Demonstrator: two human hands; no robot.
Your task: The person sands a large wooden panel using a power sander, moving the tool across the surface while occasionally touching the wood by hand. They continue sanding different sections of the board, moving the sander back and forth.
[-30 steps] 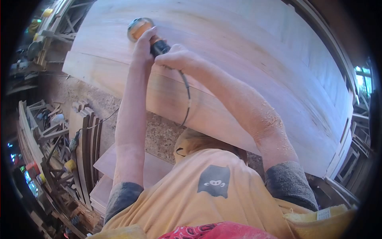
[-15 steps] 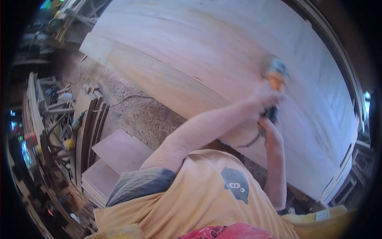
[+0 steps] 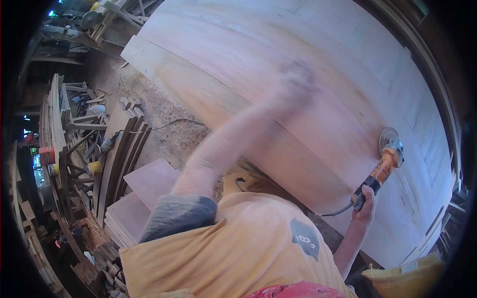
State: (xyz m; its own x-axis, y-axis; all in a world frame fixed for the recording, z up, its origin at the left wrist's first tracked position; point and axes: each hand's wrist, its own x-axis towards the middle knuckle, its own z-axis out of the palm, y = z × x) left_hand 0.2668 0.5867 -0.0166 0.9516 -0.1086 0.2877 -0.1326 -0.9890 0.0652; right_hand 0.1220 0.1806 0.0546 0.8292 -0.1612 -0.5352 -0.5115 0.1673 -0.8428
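In the head view, my right hand (image 3: 366,203) is wrapped round the dark rear handle of an orange angle grinder (image 3: 382,169). The grinder's round disc (image 3: 389,137) is at the far end, over a large pale wooden panel (image 3: 318,144). A cord trails from the handle's rear towards my body. My left hand (image 3: 297,82), smeared by motion, is off the tool and over the middle of the panel, fingers not distinct.
Left of the panel, curved wooden planks (image 3: 119,144) stand on edge with a power cord (image 3: 169,124) near them. Flat boards (image 3: 131,216) are stacked by my left side. Timber scraps and frames crowd the far left. Sawdust covers the floor (image 3: 164,144).
My left hand has let go of the grinder and swung up and left over the panel. The grinder, in my right hand, has moved down and to the right.
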